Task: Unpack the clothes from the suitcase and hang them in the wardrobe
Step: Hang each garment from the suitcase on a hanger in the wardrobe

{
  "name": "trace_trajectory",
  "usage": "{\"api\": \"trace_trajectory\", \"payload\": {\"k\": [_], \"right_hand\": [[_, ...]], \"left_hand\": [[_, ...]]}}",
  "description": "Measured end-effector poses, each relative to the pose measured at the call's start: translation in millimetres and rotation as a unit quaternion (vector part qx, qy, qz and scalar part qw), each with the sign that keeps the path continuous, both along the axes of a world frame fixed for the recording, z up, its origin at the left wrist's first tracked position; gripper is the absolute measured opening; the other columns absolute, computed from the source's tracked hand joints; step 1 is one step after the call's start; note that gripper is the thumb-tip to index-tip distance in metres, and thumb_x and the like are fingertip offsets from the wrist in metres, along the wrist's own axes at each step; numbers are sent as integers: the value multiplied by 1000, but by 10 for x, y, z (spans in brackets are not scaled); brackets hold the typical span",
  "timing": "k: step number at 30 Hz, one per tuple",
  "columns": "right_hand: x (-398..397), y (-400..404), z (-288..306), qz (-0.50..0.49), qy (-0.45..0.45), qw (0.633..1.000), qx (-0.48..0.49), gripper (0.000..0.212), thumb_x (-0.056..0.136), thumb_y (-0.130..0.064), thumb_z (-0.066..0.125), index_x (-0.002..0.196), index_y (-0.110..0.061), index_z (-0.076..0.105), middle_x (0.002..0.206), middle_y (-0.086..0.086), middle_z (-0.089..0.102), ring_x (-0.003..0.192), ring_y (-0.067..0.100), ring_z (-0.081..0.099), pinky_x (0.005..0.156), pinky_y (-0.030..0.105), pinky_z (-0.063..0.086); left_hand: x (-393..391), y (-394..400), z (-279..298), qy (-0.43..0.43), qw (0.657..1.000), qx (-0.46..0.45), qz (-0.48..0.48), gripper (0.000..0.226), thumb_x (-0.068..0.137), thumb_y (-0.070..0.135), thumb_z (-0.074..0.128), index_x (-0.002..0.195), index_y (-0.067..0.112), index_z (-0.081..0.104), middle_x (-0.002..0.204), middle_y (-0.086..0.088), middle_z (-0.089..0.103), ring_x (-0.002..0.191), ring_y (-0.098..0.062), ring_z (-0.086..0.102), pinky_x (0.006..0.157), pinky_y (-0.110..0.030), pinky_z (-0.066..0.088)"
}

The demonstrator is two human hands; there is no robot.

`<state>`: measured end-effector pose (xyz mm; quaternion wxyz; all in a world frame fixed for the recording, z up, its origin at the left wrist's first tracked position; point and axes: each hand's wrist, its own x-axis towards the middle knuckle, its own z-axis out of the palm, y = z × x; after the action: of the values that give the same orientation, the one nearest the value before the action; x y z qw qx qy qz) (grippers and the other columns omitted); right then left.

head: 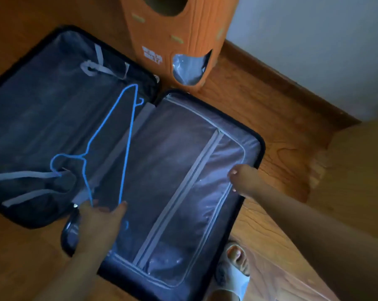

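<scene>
- My left hand (101,216) grips thin blue wire hanger (109,135), held over open black suitcase (262,148) on wood floor.
- Right hand (246,181) pinches zip edge of grey mesh divider (183,181), right half.
- Clothes under divider: dark, can't make out.

Dim light falls on a wooden floor (270,118). A pale wall (314,40) with wooden skirting board (281,77) fills the upper right of the frame.

The suitcase (205,118) is cut off at the left and bottom edges. Contents behind the zipped mesh divider (172,181) are too dim to identify. The left hand (101,218) covers one end of the blue hanger (109,144). The orange object (179,40) is cropped at top; its label is illegible. The sandalled foot (235,270) is partly out of frame.
</scene>
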<state>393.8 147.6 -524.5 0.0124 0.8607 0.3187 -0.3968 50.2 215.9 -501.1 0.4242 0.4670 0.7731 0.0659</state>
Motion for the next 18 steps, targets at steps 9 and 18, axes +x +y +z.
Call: {"api": "trace_trajectory", "payload": {"k": [9,18], "right_hand": [[44,2338,-986,236,-187,900,315,24,91,-5,54,106,-11,71,108,17,65,100,41,60,81,43,50],[-97,3167,-1413,258,-233,896,276,34,96,-36,62,112,-6,66,115,20,65,108,40,63,84,43,51]], "left_hand": [[-536,863,-1379,-42,992,96,73,97,44,79,81,111,19,44,100,-11,68,89,-36,71,84,-57,59],[-346,669,-1550,-38,982,115,147,65,75,35,88,105,-13,56,39,4,50,45,-13,53,56,-35,40]]}}
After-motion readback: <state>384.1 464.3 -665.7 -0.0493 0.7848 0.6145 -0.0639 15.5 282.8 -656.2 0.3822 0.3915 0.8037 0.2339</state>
